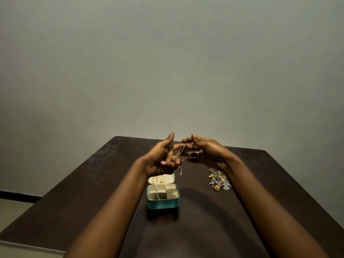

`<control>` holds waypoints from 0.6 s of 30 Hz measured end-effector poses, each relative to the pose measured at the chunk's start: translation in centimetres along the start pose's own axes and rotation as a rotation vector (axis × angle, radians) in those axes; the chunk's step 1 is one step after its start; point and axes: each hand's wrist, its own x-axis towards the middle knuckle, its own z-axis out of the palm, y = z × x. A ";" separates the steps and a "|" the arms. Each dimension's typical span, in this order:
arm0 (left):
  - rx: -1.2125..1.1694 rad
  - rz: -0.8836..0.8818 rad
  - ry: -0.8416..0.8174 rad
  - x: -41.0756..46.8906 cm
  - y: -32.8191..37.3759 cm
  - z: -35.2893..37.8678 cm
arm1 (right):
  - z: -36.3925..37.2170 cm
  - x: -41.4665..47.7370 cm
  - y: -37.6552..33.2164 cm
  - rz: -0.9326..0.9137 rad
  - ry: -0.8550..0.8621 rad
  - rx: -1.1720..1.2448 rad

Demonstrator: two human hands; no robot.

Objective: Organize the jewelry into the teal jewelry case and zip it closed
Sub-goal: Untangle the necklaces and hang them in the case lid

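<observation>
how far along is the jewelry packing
Early on. Done: the teal case is open, and gold pieces already lie in its lid. In hand: a gold chain stretched between the left hand and right hand above the case. Left: the tray compartments look empty, the earring pile sits on the table, and the case is unzipped.

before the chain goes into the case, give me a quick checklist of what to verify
1. Teal case open, lid up: ok.
2. Gold chain held off the table between left hand and right hand: ok.
3. Chain free of knots: cannot tell, too fine to see.
4. Front compartments free: mostly look empty, ok.
5. Lid pocket has room: cannot tell, gold pieces already there and the left hand hides part.
6. Loose earring pile clear of the path, to the right of the case: ok.
</observation>
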 end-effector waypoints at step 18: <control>0.008 0.101 0.140 -1.0 0.4 -1.9 | -0.4 1.4 1.9 0.033 0.144 0.247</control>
